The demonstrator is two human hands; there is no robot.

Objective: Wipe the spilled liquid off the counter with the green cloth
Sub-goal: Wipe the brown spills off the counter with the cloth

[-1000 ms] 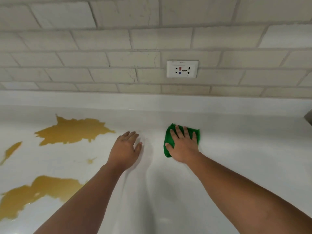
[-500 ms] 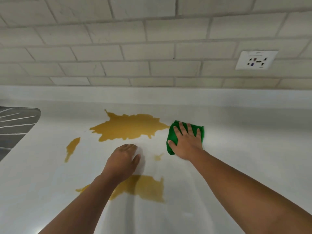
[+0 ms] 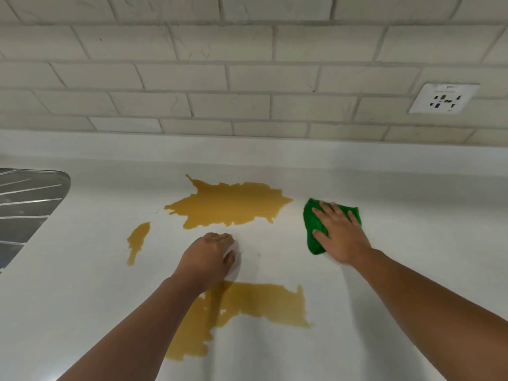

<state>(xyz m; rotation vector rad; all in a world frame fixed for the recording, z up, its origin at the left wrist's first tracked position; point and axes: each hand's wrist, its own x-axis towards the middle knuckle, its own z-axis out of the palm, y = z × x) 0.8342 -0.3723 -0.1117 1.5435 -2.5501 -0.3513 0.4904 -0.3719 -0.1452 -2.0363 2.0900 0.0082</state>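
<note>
A green cloth (image 3: 313,218) lies flat on the white counter (image 3: 412,229), just right of the large yellow-brown spill (image 3: 228,206). My right hand (image 3: 339,235) presses down on the cloth with straight, spread fingers. My left hand (image 3: 209,258) rests on the bare counter between the large spill and a second puddle (image 3: 255,301) nearer to me; its fingers are bent downward and hold nothing. My left forearm hides part of that near puddle. A small streak of the same liquid (image 3: 137,240) lies to the left.
A steel sink drainboard (image 3: 24,204) sits at the left edge of the counter. A tiled wall (image 3: 220,78) runs along the back, with a white power socket (image 3: 444,98) at the upper right.
The view has swung left, bringing the spills to the centre. My right hand slid the cloth leftward toward the large spill. My left hand's fingers curled from flat to bent.
</note>
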